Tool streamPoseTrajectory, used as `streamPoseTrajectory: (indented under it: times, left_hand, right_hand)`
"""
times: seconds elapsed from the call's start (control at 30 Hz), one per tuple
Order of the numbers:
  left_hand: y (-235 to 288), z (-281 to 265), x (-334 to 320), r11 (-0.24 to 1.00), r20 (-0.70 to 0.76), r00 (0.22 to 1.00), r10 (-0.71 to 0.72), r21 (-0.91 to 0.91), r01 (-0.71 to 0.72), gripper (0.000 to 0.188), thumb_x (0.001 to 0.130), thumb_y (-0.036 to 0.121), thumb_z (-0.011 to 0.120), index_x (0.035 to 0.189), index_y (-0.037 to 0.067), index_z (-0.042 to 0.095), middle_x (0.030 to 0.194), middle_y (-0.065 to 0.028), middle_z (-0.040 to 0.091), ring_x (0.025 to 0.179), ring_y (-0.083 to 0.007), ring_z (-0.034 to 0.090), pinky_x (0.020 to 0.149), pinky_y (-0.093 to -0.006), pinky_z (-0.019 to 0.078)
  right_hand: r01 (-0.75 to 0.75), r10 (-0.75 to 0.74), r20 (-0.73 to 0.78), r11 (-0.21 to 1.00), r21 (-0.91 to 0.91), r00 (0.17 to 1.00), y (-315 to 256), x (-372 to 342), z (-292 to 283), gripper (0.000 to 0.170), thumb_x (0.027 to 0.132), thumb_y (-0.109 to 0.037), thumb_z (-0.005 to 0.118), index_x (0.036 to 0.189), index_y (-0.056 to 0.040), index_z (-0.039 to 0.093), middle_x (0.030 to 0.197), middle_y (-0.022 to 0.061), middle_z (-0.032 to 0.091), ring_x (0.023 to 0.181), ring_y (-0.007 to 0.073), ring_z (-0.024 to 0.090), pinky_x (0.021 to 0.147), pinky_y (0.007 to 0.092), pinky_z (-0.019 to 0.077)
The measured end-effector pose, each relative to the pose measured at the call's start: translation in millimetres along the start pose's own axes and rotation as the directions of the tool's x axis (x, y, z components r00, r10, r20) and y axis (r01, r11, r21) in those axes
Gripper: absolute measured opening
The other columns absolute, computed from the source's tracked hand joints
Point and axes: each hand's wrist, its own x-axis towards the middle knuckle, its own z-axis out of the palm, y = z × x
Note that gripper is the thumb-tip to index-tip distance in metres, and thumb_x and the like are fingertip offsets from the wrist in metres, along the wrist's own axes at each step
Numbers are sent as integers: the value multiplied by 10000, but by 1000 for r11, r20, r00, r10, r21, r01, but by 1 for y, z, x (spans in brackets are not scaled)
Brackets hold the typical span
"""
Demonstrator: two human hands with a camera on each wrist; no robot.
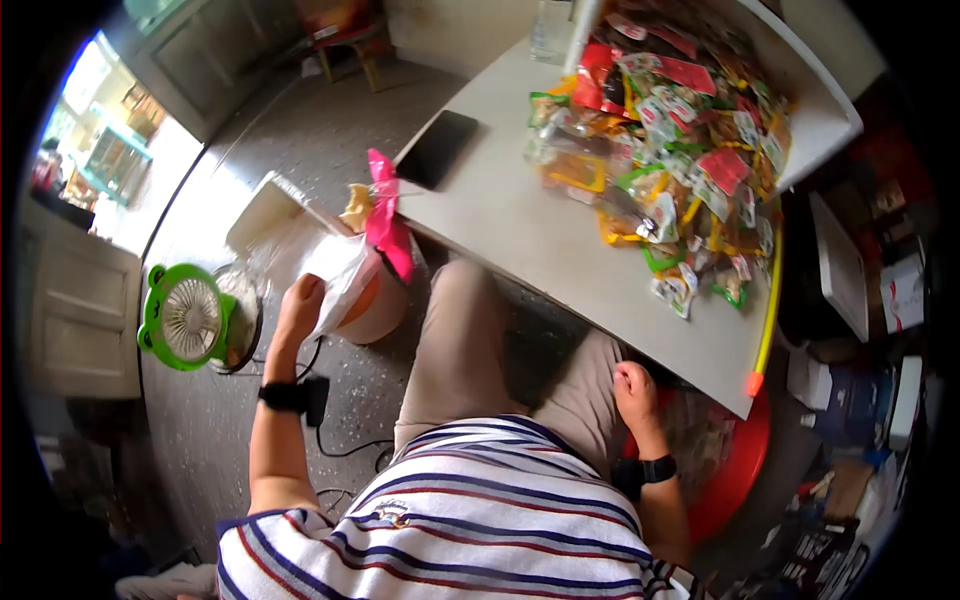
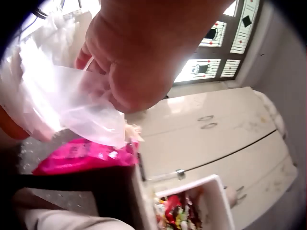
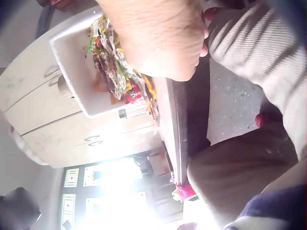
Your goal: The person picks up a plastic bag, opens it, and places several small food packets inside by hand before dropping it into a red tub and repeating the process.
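Observation:
My left hand point(image 1: 300, 305) is beside a white bin point(image 1: 375, 318), its curled fingers gripping a thin translucent plastic bag point(image 1: 345, 270). In the left wrist view the bag point(image 2: 91, 122) hangs below the fingers of the left hand point(image 2: 132, 62). My right hand point(image 1: 636, 398) is at my thigh by the table's near edge, fingers loosely curled, with nothing seen in it. In the right wrist view the back of that hand point(image 3: 163, 43) shows and most of its fingers are hidden.
Many small snack packets point(image 1: 690, 170) spill from a white box point(image 1: 830, 110) onto the table point(image 1: 500, 215). A dark phone point(image 1: 437, 150) lies at its left edge, above a pink bag point(image 1: 387, 215). A green fan point(image 1: 190, 317) stands left; a red basin point(image 1: 740, 470) is below right.

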Motion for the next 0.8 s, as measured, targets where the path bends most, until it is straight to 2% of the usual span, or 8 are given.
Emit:
streamPoseTrajectory:
  times: [0.07,0.17,0.23,0.27,0.4,0.6,0.63,0.8]
  left_hand:
    - [23,-13,-9,952,197,980,15,-304,46,141,799,104,436,822,-20,499,808,-92,560,718,-168,538,622,-269,404]
    - [70,-22,-22,713,333,934,128,-685,147,183,828,83,359,912,-54,446,881,-164,544,927,-259,520,821,-348,400]
    - [94,-12,-21,334,387,859,336,-902,275,197,832,81,344,943,-52,439,921,-174,534,933,-272,515,829,-371,391]
    - [109,-7,-22,122,375,817,438,-925,359,206,834,80,337,958,-51,436,941,-179,529,936,-279,512,833,-383,386]
    - [192,21,-22,-42,332,760,559,-904,426,150,847,124,365,904,26,464,968,-151,529,925,-301,513,816,-438,381]
    - [204,83,6,-52,468,721,511,-820,570,168,833,208,410,913,67,456,1009,-118,513,956,-290,490,811,-436,380]
    - [204,91,11,-56,499,732,464,-808,586,171,823,199,421,913,58,453,972,-113,520,928,-274,505,794,-420,392]
    - [184,123,37,156,542,819,188,-840,520,154,813,138,412,912,31,461,884,-90,529,813,-223,533,729,-353,427]
  right_hand:
    - [48,-47,-29,998,29,998,-11,9,-3,131,714,-56,530,829,0,500,759,155,539,702,313,525,618,350,433]
    - [46,-42,-37,990,136,998,-26,19,-1,176,693,-57,572,844,0,502,754,153,536,669,282,533,581,312,436]
    - [-36,32,20,949,314,999,-31,24,7,258,720,-107,589,931,-6,479,802,119,550,715,208,553,610,285,449]
    - [-85,68,55,892,444,996,-33,27,12,318,733,-132,596,989,-10,454,830,100,552,742,183,555,626,274,453]
    - [-371,203,313,413,832,928,-57,49,17,429,779,-222,554,1106,-37,346,868,66,537,788,146,543,635,246,446]
    - [-367,183,342,125,922,922,-46,77,12,129,796,-162,508,897,-102,454,725,16,545,650,113,532,554,222,426]
    - [-355,335,298,126,926,894,-49,82,12,53,783,-124,507,825,-102,484,670,10,534,579,107,516,499,208,400]
    - [-389,422,200,429,815,884,-34,111,5,89,749,-116,527,770,-71,453,633,4,495,514,70,464,414,172,348]
